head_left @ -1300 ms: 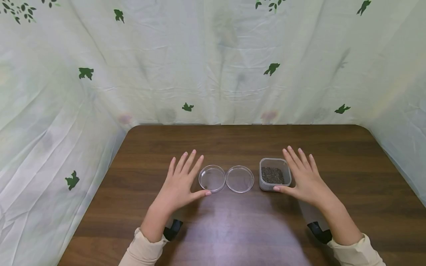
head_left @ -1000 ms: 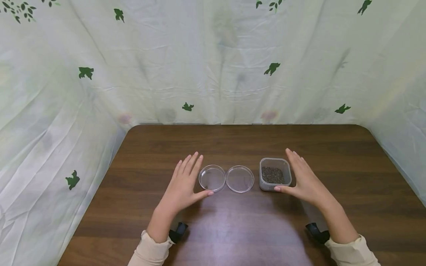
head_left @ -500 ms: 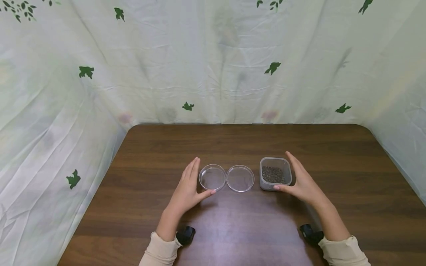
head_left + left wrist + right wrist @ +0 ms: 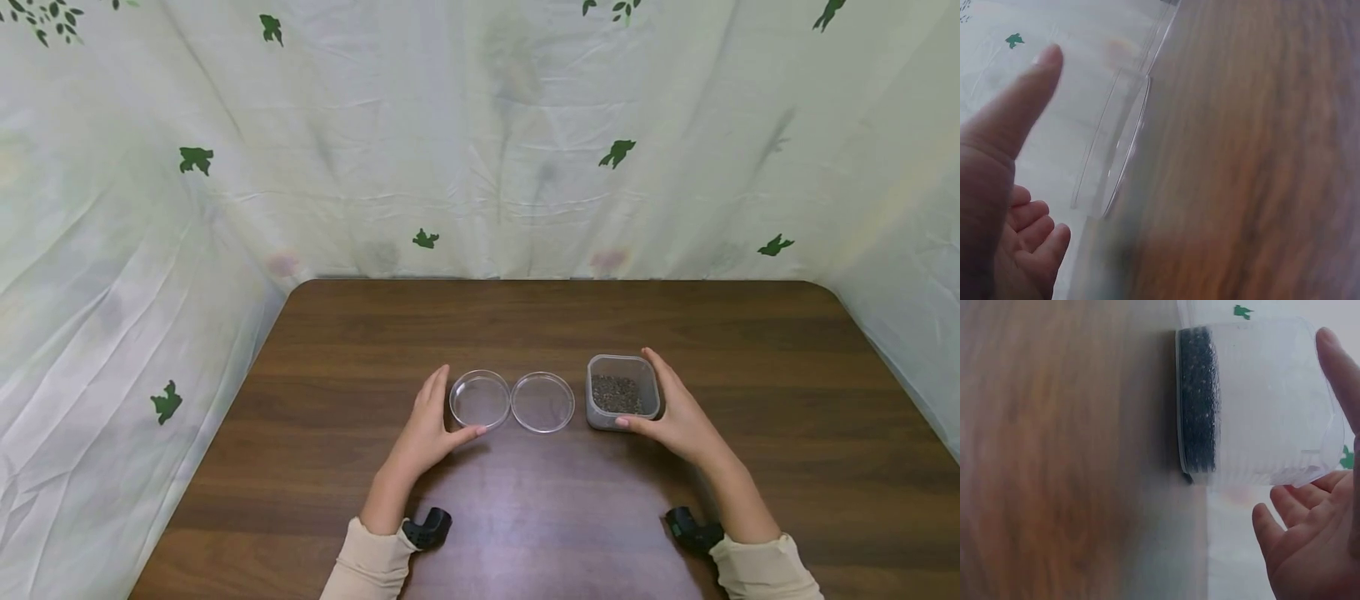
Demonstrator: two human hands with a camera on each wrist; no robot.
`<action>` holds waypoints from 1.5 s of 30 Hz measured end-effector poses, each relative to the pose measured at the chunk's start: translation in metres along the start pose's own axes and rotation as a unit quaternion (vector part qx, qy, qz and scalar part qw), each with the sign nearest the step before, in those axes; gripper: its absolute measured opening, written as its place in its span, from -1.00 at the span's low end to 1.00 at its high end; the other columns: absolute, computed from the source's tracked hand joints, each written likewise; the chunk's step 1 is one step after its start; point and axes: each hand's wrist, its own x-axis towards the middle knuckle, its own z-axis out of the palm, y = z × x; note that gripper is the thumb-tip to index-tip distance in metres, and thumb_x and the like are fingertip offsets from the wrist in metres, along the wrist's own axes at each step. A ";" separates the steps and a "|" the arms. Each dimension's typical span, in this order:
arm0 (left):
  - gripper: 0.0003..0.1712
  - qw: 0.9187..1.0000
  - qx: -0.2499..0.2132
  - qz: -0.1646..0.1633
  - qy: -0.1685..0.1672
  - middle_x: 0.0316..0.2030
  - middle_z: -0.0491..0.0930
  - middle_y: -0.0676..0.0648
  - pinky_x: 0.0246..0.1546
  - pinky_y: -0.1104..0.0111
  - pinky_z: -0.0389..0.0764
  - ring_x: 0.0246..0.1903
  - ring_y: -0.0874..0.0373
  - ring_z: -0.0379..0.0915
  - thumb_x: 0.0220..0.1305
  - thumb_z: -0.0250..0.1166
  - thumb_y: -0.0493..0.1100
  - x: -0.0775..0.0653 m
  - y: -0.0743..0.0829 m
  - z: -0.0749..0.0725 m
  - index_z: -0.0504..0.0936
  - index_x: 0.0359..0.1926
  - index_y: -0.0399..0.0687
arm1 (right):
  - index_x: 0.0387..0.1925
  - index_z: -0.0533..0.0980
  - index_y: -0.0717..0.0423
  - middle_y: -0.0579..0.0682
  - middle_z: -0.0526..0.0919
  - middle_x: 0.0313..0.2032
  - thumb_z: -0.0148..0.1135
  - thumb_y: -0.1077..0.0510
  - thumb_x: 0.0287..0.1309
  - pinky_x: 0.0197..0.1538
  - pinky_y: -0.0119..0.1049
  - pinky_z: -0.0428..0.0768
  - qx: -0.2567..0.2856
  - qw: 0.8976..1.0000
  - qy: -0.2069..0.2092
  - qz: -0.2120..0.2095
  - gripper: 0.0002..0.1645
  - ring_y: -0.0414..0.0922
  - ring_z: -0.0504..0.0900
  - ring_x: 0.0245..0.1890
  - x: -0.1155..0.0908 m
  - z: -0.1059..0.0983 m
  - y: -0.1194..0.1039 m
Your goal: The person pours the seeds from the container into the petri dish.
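Flanking the tub on its right: right hand, grip wide, thumb at the tub's near edge, fingers along its right wall; cannot tell whether they touch. Tub stands upright on the table, dark grains across its floor. Just left of the tub, right dish, clear; next to that, farther from the tub, left dish, also clear. Left hand beside left dish, away from the tub, thumb and fingers wide apart.

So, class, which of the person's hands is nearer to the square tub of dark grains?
Right. The right hand is at the right side of the tub, thumb at its near edge; the left hand is farther off, beside the left clear dish.
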 end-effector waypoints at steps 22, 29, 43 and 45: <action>0.02 0.998 -0.062 -0.011 0.016 0.11 0.26 -0.32 0.05 0.15 0.33 0.01 -0.12 0.34 -0.21 0.50 -0.04 -0.002 -0.009 0.011 0.20 0.22 -0.40 | 0.38 -0.15 -0.10 0.20 0.03 0.30 0.46 0.09 -0.22 0.13 0.20 0.06 0.092 0.995 0.013 0.032 0.23 0.15 0.04 0.24 -0.003 0.013 0.013; -0.03 0.998 -0.054 -0.007 0.027 0.10 0.30 -0.29 0.10 0.11 0.26 0.09 -0.11 0.24 -0.21 0.50 -0.04 -0.002 -0.012 0.013 0.26 0.19 -0.38 | 0.33 -0.02 0.12 0.20 0.16 0.25 0.48 0.23 -0.27 0.18 -0.01 0.07 0.138 0.990 0.035 0.020 0.16 0.09 0.07 0.25 -0.003 0.014 0.009; -0.04 0.998 -0.063 -0.007 0.027 0.09 0.31 -0.27 0.09 0.13 0.27 0.08 -0.09 0.25 -0.21 0.50 -0.04 -0.001 -0.013 0.015 0.27 0.20 -0.34 | 0.34 0.00 0.07 0.15 0.15 0.25 0.49 0.21 -0.30 0.14 0.10 0.12 0.137 0.988 0.064 0.019 0.18 0.10 0.11 0.23 0.004 0.010 -0.006; -0.04 0.998 -0.062 -0.007 0.026 0.09 0.31 -0.26 0.09 0.13 0.27 0.08 -0.09 0.25 -0.21 0.49 -0.04 -0.001 -0.013 0.015 0.26 0.20 -0.34 | 0.34 0.00 0.04 0.14 0.16 0.25 0.50 0.20 -0.30 0.12 0.10 0.15 0.134 0.989 0.067 0.014 0.18 0.10 0.13 0.22 0.005 0.010 -0.011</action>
